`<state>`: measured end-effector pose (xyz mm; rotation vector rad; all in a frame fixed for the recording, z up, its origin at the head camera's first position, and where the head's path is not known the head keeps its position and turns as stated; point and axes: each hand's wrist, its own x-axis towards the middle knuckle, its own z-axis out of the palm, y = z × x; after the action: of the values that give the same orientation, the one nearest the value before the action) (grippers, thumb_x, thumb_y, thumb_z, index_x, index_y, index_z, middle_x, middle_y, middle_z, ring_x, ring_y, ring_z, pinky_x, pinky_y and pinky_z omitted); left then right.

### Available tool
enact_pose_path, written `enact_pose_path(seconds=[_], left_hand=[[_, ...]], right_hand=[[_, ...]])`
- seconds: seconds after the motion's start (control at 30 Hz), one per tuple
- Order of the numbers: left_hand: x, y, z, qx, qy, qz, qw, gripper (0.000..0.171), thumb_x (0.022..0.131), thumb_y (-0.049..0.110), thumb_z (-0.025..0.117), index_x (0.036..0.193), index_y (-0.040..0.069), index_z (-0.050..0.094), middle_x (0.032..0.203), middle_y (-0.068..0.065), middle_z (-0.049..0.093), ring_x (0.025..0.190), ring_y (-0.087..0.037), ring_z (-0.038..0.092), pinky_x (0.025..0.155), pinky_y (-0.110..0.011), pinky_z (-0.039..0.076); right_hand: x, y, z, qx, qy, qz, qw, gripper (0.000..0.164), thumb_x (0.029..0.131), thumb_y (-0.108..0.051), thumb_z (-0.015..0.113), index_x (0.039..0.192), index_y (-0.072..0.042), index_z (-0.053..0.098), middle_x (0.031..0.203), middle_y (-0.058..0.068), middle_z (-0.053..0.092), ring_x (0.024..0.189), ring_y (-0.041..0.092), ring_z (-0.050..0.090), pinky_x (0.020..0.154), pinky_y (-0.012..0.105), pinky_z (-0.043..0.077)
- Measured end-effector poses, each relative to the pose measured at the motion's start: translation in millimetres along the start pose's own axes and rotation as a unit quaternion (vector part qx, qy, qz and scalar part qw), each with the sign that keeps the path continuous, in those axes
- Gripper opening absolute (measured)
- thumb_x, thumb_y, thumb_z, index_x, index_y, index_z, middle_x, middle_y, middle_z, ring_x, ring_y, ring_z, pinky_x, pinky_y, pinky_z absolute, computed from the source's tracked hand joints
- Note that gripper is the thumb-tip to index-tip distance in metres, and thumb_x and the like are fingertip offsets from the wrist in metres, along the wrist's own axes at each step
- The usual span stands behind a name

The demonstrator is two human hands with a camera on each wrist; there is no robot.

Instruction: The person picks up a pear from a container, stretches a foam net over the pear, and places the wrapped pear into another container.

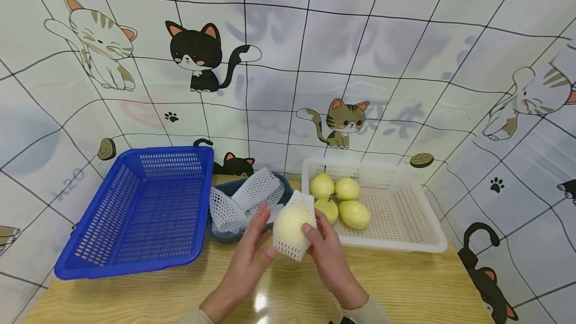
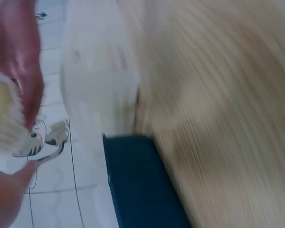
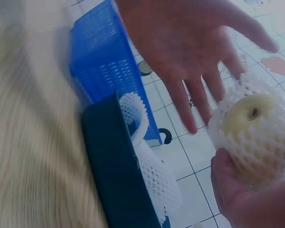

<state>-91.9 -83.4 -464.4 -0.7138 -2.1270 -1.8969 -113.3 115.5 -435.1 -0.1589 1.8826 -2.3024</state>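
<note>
A pale yellow pear [image 1: 291, 226] sits inside a white foam net sleeve [image 1: 302, 203], held up over the front of the table. My right hand [image 1: 332, 259] grips it from the right, thumb across the net. On the other side my left hand [image 1: 245, 261] has its fingers extended, close beside the sleeve. The right wrist view shows that left hand [image 3: 185, 47] spread flat, and the end of the pear [image 3: 249, 114] shows through the net's opening. Several foam nets [image 1: 256, 191] lie in a dark teal bin [image 1: 225, 238] just behind the left hand.
At the left stands a blue perforated basket [image 1: 204, 204]. A white basket [image 1: 396, 246] at the back right holds several bare pears [image 1: 354, 214]. The wooden table [image 1: 405, 284] meets a cloth backdrop [image 1: 279, 84] with printed cats behind the containers.
</note>
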Motion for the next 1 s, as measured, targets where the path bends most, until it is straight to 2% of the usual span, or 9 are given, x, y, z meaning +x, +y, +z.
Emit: enact_pose_path(seconds=[0.07, 0.13, 0.23, 0.4, 0.47, 0.6, 0.67, 0.83, 1.0], left_hand=[[0.7, -3.0, -2.5, 0.040, 0.022, 0.082, 0.9956, 0.074, 0.091, 0.001, 0.071, 0.158, 0.007, 0.039, 0.166, -0.020, 0.027, 0.150, -0.032, 0.035, 0.113, -0.040, 0.042], [2.1, -5.0, -4.0, 0.092, 0.046, 0.139, 0.9850, 0.074, 0.081, 0.001, 0.079, 0.149, 0.006, 0.050, 0.159, -0.021, 0.038, 0.145, -0.030, 0.041, 0.112, -0.036, 0.043], [5.8, -6.3, -3.3, 0.146, 0.075, 0.199, 0.9662, 0.059, 0.080, 0.004, 0.082, 0.136, 0.006, 0.062, 0.144, -0.020, 0.051, 0.134, -0.031, 0.051, 0.110, -0.030, 0.044], [12.7, -6.3, 2.2, 0.170, 0.116, 0.248, 0.9467, 0.029, 0.097, 0.022, 0.075, 0.122, 0.006, 0.072, 0.127, -0.018, 0.061, 0.118, -0.030, 0.060, 0.102, -0.023, 0.049], [15.1, -6.3, 4.2, 0.175, 0.131, 0.262, 0.9400, 0.027, 0.101, 0.025, 0.069, 0.118, 0.005, 0.074, 0.123, -0.017, 0.064, 0.113, -0.029, 0.064, 0.099, -0.021, 0.050], [19.3, -4.8, 6.5, 0.188, 0.154, 0.289, 0.9261, 0.025, 0.103, 0.022, 0.067, 0.111, 0.001, 0.077, 0.115, -0.016, 0.070, 0.104, -0.029, 0.070, 0.099, -0.022, 0.051], [20.6, -3.8, 7.0, 0.192, 0.160, 0.297, 0.9214, 0.023, 0.102, 0.020, 0.067, 0.109, 0.000, 0.078, 0.113, -0.016, 0.072, 0.103, -0.029, 0.071, 0.100, -0.023, 0.051], [22.7, -2.1, 8.7, 0.183, 0.163, 0.324, 0.9138, 0.021, 0.101, 0.017, 0.068, 0.104, -0.001, 0.079, 0.108, -0.017, 0.073, 0.101, -0.030, 0.071, 0.099, -0.025, 0.052], [21.6, 4.1, 9.7, 0.172, 0.149, 0.351, 0.9081, 0.018, 0.101, 0.014, 0.069, 0.098, -0.002, 0.078, 0.100, -0.015, 0.072, 0.090, -0.029, 0.071, 0.090, -0.024, 0.056]], right_hand=[[-1, -2, 0, 0.023, -0.001, 0.003, 1.000, 0.057, 0.107, -0.023, 0.049, 0.156, -0.001, 0.031, 0.139, 0.019, 0.051, 0.110, 0.019, 0.063, 0.089, 0.032, 0.056], [-1, -4, 0, 0.038, -0.005, 0.001, 0.999, 0.057, 0.108, -0.024, 0.047, 0.157, 0.000, 0.029, 0.138, 0.017, 0.051, 0.111, 0.017, 0.062, 0.091, 0.031, 0.054], [-2, -6, 0, 0.047, -0.008, -0.002, 0.999, 0.058, 0.108, -0.026, 0.046, 0.157, 0.002, 0.028, 0.137, 0.016, 0.053, 0.112, 0.017, 0.062, 0.091, 0.030, 0.053], [-1, -4, 3, 0.063, -0.015, 0.000, 0.998, 0.056, 0.108, -0.024, 0.044, 0.154, 0.006, 0.033, 0.133, 0.014, 0.057, 0.110, 0.017, 0.063, 0.091, 0.030, 0.053], [-1, -3, 4, 0.066, -0.026, 0.000, 0.997, 0.056, 0.109, -0.026, 0.041, 0.154, 0.007, 0.033, 0.136, 0.013, 0.056, 0.115, 0.016, 0.060, 0.095, 0.030, 0.051], [-1, -2, 6, 0.065, -0.049, -0.006, 0.997, 0.058, 0.110, -0.029, 0.039, 0.156, 0.004, 0.027, 0.144, 0.014, 0.048, 0.127, 0.016, 0.053, 0.104, 0.029, 0.046], [-1, -1, 7, 0.070, -0.052, -0.004, 0.996, 0.058, 0.109, -0.027, 0.042, 0.157, 0.002, 0.025, 0.146, 0.014, 0.045, 0.129, 0.016, 0.051, 0.106, 0.029, 0.045], [0, -2, 10, 0.097, -0.022, 0.021, 0.995, 0.057, 0.107, -0.019, 0.052, 0.154, 0.001, 0.027, 0.136, 0.012, 0.053, 0.115, 0.016, 0.061, 0.095, 0.030, 0.054], [2, -1, 11, 0.114, 0.009, 0.014, 0.993, 0.057, 0.104, -0.018, 0.055, 0.152, 0.002, 0.030, 0.129, 0.011, 0.057, 0.106, 0.016, 0.065, 0.087, 0.030, 0.057]])
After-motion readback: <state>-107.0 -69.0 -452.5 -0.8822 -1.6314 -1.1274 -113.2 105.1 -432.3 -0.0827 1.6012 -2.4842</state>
